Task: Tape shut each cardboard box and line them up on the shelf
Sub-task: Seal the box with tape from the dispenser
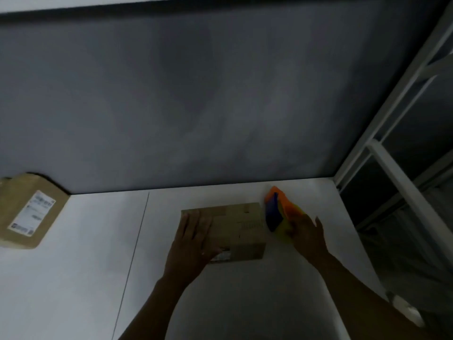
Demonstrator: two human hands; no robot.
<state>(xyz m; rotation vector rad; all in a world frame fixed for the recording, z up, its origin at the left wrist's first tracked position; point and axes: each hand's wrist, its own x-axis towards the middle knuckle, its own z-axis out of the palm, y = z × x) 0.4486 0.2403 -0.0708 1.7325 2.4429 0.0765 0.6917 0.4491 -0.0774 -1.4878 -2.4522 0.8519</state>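
A small brown cardboard box lies on the white table near its back edge. My left hand rests flat on the box's left part, fingers straight and thumb along the front edge. My right hand grips an orange, blue and yellow tape dispenser, which sits against the box's right end. A second cardboard box with a white shipping label stands at the far left of the table.
A grey wall rises right behind the table. A white metal shelf frame stands at the right, beside the table's edge. A thin seam runs down the tabletop left of the box.
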